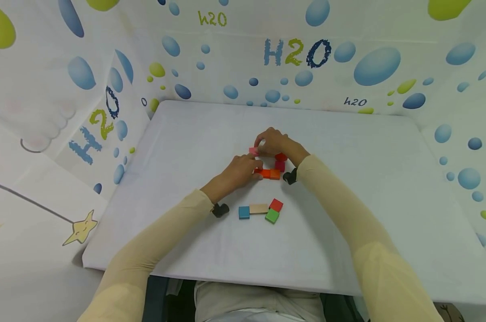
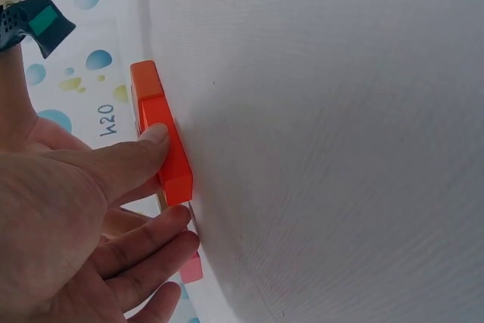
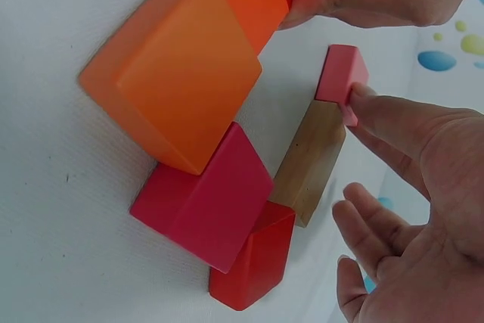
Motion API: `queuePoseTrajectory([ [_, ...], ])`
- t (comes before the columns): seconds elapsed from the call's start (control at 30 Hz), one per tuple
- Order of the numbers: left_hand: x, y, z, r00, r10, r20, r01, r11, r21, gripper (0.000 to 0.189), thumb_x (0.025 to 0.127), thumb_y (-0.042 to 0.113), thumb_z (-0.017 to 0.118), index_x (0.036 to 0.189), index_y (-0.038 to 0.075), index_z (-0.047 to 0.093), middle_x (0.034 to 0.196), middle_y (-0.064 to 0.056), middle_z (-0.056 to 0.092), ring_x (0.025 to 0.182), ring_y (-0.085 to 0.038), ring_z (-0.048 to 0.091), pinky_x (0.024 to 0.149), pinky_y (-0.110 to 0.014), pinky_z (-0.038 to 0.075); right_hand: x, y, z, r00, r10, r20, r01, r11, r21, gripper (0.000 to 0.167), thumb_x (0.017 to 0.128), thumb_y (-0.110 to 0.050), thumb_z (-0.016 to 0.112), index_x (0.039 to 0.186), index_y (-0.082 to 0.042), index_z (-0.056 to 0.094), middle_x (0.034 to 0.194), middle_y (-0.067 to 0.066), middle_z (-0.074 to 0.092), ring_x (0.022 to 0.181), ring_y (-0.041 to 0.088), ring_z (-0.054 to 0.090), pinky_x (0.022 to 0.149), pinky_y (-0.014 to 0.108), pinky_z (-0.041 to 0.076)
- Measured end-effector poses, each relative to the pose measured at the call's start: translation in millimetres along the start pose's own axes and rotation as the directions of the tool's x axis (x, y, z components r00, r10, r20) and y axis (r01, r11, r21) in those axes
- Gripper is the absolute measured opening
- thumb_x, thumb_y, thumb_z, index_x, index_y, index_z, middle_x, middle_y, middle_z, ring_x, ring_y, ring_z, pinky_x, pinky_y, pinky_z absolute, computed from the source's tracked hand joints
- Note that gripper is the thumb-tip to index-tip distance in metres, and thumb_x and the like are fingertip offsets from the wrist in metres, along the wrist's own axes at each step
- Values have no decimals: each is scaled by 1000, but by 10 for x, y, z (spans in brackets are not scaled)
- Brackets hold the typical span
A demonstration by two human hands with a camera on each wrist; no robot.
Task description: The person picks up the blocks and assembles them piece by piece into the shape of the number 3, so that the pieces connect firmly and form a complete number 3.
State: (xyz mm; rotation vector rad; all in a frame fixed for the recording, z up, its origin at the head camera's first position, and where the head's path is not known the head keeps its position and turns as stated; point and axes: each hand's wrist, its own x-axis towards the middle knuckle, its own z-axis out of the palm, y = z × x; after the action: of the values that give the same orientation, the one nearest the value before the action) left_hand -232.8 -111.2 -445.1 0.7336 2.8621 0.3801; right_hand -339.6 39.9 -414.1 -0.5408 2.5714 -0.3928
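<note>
My left hand pinches a red-orange block between thumb and index finger. One end of that block meets an orange block. Farther back, my right hand has its thumb and a finger at a small pink block, pinching it. The pink block touches the end of a plain wooden block. A red block and a magenta block join the wooden block to the orange one, making a bent row. In the head view, my right hand hides part of the wooden block.
Nearer the table's front edge lies a second row: a blue block, a plain wooden block, a red block and a green block. A white cloth covers the table. A printed curtain stands behind it.
</note>
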Motion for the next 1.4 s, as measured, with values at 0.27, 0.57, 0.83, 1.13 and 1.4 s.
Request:
queuePoseTrajectory([
  [0.27, 7, 1, 3, 1000, -2, -7, 2, 1000, 2, 29, 99, 32, 76, 122, 15, 72, 124, -10, 68, 115, -29, 63, 103, -50, 49, 6, 20, 8, 1000, -16, -3, 16, 1000, -1, 30, 104, -30, 66, 133, -21, 71, 150, 15, 52, 142, 36, 43, 117, 74, 26],
  [0.57, 20, 6, 26, 1000, -4, -26, 4, 1000, 12, 30, 98, 31, 77, 122, 15, 73, 130, -11, 67, 120, -30, 63, 103, -50, 49, 18, 59, 37, 999, -38, -9, 37, 999, -18, 30, 105, -30, 64, 132, -20, 71, 147, 16, 52, 140, 36, 43, 115, 72, 30],
  [0.83, 39, 2, 42, 1000, -3, -29, 3, 1000, 17, 29, 98, 32, 78, 121, 14, 74, 127, -10, 68, 119, -29, 63, 102, -51, 50, -36, 61, 37, 999, -45, -23, 45, 999, 1, 33, 104, -30, 65, 135, -19, 69, 150, 17, 50, 141, 37, 43, 116, 72, 29],
  [1.13, 56, -26, 39, 999, -9, -33, 10, 1000, 12, 28, 98, 33, 77, 120, 16, 72, 126, -8, 69, 119, -28, 62, 102, -51, 49, -165, 91, -12, 991, -22, -132, 19, 1000, -25, 38, 103, -36, 68, 138, -21, 67, 152, 15, 48, 140, 34, 43, 114, 68, 34],
  [1.4, 40, 16, 12, 1000, -19, -15, 19, 1000, 4, 28, 98, 31, 77, 121, 14, 73, 123, -9, 69, 118, -29, 62, 103, -51, 49, -165, 165, 87, 973, -72, -221, 56, 995, -82, 38, 104, -39, 67, 138, -22, 67, 151, 16, 51, 138, 37, 46, 110, 64, 40],
])
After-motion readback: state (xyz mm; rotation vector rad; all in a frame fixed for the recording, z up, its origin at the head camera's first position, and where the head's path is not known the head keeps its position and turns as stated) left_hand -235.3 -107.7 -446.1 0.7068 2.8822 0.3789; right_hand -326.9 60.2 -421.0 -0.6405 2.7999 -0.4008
